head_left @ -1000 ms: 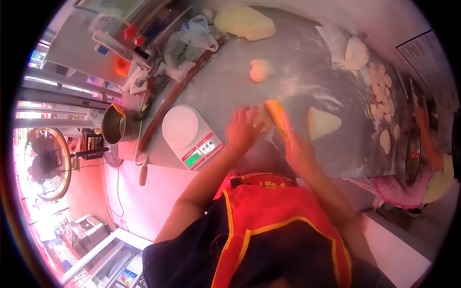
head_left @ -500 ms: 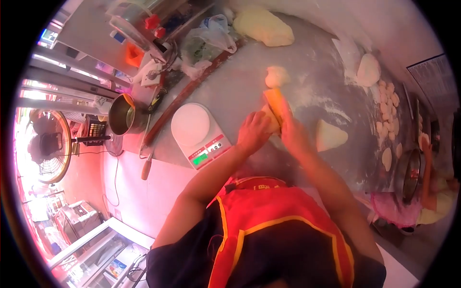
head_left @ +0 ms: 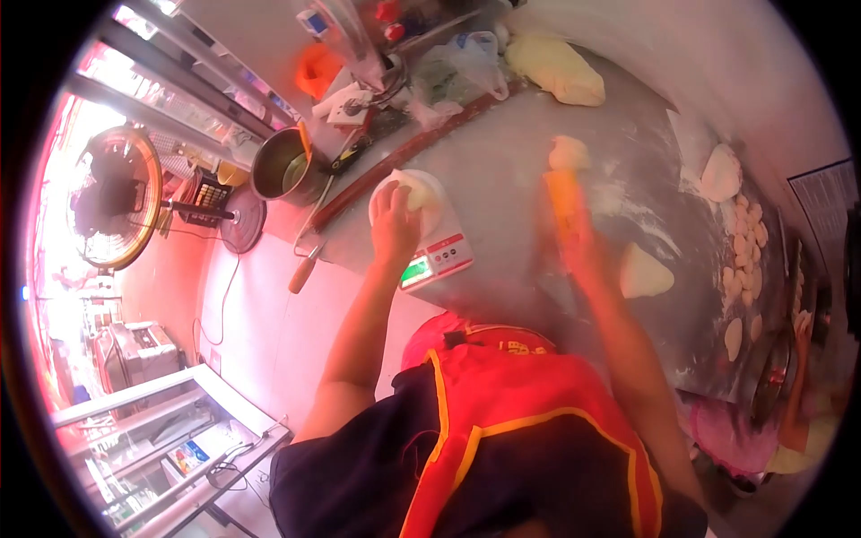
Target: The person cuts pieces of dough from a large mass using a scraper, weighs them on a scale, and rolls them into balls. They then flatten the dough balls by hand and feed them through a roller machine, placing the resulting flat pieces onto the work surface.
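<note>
My left hand [head_left: 395,220] is over the plate of a white kitchen scale [head_left: 448,255], its fingers curved round a piece of dough [head_left: 419,192]. The scale's display glows green; its digits are too small to read. In my right hand [head_left: 583,258] is a yellow-orange dough scraper [head_left: 562,202], held above the grey worktop. Just beyond the scraper's far end lies a small lump of dough [head_left: 569,152]. A larger wedge of dough [head_left: 645,273] rests to the right of my right hand.
At the back sits a big mass of dough [head_left: 558,70] near plastic bags [head_left: 466,67]. Several small dough pieces [head_left: 743,242] and a round one [head_left: 720,173] lie at the right. A metal pot [head_left: 289,168] stands left. Another person's hand [head_left: 802,325] shows at far right.
My left hand has moved left from beside the scraper to the scale, carrying a piece of dough. My right hand still holds the scraper. The whole view has shifted.
</note>
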Demonstrator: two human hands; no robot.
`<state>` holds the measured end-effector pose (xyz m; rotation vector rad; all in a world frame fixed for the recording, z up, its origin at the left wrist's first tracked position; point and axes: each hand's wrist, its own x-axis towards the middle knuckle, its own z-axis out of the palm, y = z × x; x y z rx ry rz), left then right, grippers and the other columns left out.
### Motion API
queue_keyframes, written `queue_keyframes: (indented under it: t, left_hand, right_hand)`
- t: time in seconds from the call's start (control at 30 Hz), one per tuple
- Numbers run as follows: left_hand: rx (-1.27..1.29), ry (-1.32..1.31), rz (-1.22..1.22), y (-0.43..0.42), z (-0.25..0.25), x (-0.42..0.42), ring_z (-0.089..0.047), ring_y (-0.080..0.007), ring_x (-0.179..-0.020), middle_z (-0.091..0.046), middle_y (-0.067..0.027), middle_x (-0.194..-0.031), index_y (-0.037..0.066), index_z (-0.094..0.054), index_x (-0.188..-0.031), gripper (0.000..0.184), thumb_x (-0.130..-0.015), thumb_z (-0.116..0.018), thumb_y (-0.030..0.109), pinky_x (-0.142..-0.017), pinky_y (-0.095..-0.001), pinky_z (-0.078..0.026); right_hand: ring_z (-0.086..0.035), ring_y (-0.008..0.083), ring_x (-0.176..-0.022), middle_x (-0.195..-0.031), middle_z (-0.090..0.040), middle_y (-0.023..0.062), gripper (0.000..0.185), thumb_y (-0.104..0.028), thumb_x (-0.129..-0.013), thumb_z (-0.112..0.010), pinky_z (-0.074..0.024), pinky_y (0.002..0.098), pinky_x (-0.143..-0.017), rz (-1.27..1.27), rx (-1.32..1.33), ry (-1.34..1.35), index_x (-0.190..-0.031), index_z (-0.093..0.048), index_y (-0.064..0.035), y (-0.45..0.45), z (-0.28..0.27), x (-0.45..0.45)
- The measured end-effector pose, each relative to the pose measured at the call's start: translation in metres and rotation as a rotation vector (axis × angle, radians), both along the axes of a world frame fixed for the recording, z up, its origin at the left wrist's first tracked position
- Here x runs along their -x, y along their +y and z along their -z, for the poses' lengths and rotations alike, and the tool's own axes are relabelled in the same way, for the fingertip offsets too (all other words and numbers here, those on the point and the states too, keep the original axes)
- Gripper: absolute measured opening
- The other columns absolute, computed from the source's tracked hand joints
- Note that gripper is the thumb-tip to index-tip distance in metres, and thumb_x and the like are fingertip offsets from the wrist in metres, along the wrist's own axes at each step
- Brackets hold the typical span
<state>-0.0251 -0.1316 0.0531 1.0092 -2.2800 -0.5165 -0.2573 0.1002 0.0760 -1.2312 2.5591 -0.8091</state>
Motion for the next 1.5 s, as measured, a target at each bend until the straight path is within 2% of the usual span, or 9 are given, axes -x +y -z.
queue_keyframes:
  t: [0.13, 0.2, 0.4, 0.63, 0.93, 1.17, 1.33, 1.43, 1.5]
  left_hand:
    - [0.105, -0.217, -0.061, 0.018, -0.011, 0.004, -0.028, -0.0412, -0.134, -0.038, -0.0214, -0.139, 0.002, -0.048, -0.124, 0.05, -0.079, -0.06, 0.019, -0.108, -0.0561, -0.022]
    - [0.195, -0.094, 0.057, 0.032, -0.022, 0.017, -0.028, -0.0419, -0.133, -0.037, -0.0257, -0.137, 0.0, -0.047, -0.126, 0.052, -0.078, -0.059, 0.015, -0.109, -0.0549, -0.022]
    - [-0.185, 0.061, 0.638, 0.116, 0.027, 0.076, -0.054, -0.0334, -0.109, -0.056, -0.0151, -0.119, 0.005, -0.054, -0.114, 0.034, -0.082, -0.062, 0.016, -0.089, -0.0428, -0.047]
    - [-0.499, -0.149, 0.829, 0.178, 0.031, 0.124, -0.054, -0.0345, -0.11, -0.052, -0.0155, -0.123, 0.009, -0.049, -0.121, 0.04, -0.084, -0.057, 0.021, -0.09, -0.044, -0.047]
    - [-0.557, -0.135, 0.87, 0.213, 0.054, 0.151, -0.054, -0.0343, -0.111, -0.051, -0.0156, -0.124, 0.008, -0.053, -0.12, 0.038, -0.085, -0.054, 0.024, -0.093, -0.043, -0.046]
    - [-0.538, -0.145, 0.843, 0.229, 0.058, 0.153, -0.055, -0.0331, -0.108, -0.053, -0.0148, -0.12, 0.01, -0.054, -0.117, 0.036, -0.085, -0.055, 0.026, -0.091, -0.0425, -0.046]
    - [-0.558, -0.167, 0.832, 0.23, 0.063, 0.164, -0.058, -0.0325, -0.101, -0.058, -0.0145, -0.109, 0.008, -0.056, -0.113, 0.034, -0.084, -0.059, 0.025, -0.086, -0.0417, -0.048]
    - [-0.821, -0.086, 0.806, 0.236, 0.055, 0.168, -0.06, -0.0323, -0.093, -0.059, -0.0143, -0.104, 0.006, -0.056, -0.109, 0.03, -0.083, -0.061, 0.019, -0.08, -0.0409, -0.049]
    - [-0.65, 0.002, 0.778, 0.229, 0.054, 0.171, -0.061, -0.0317, -0.09, -0.059, -0.0151, -0.102, 0.005, -0.056, -0.109, 0.03, -0.082, -0.062, 0.017, -0.077, -0.0404, -0.05]
  right_hand:
    - [-0.062, 0.0387, -0.067, -0.08, -0.063, 0.0195, 0.075, -0.011, -0.085, -0.057, -0.0487, 0.0443, -0.057, -0.069, -0.006, -0.026, -0.148, -0.017, -0.0221, 0.001, 0.003, 0.003]
    - [-0.063, 0.0381, -0.068, -0.084, -0.064, 0.0194, 0.07, -0.013, -0.088, -0.053, -0.0492, 0.0438, -0.057, -0.075, 0.005, -0.022, -0.148, -0.019, -0.0223, 0.002, -0.003, 0.001]
    - [-0.065, 0.0378, -0.078, -0.101, -0.065, 0.0204, 0.06, -0.017, -0.093, -0.045, -0.0509, 0.0423, -0.064, 0.211, 0.018, -0.057, -0.148, -0.022, -0.0194, 0.061, -0.063, -0.016]
    - [-0.055, 0.0409, -0.111, -0.133, -0.048, 0.0244, 0.063, -0.006, -0.091, -0.044, -0.0457, 0.0415, -0.089, 0.104, -0.14, 0.009, -0.149, -0.02, -0.0123, 0.155, -0.079, 0.004]
    - [-0.056, 0.0461, -0.102, -0.126, -0.053, 0.0253, 0.063, -0.008, -0.091, -0.046, -0.0478, 0.0465, -0.081, 0.196, -0.321, -0.118, -0.148, -0.023, -0.0172, 0.181, -0.084, -0.005]
    - [-0.061, 0.0454, -0.087, -0.109, -0.06, 0.0255, 0.063, -0.01, -0.091, -0.048, -0.0492, 0.0479, -0.072, 0.027, -0.116, 0.174, -0.148, -0.023, -0.0206, 0.193, -0.07, 0.003]
    - [-0.061, 0.0442, -0.077, -0.1, -0.062, 0.0258, 0.063, -0.011, -0.091, -0.048, -0.0487, 0.0473, -0.065, 0.065, -0.166, 0.023, -0.148, -0.024, -0.0203, 0.211, -0.06, 0.011]
    - [-0.062, 0.044, -0.077, -0.095, -0.063, 0.0262, 0.062, -0.011, -0.09, -0.049, -0.0488, 0.0482, -0.064, 0.107, -0.257, 0.002, -0.147, -0.025, -0.0205, 0.217, -0.06, 0.012]
    - [-0.062, 0.0433, -0.079, -0.091, -0.063, 0.026, 0.062, -0.011, -0.09, -0.049, -0.049, 0.0484, -0.064, 0.215, -0.332, -0.082, -0.147, -0.026, -0.0195, 0.215, -0.073, 0.011]
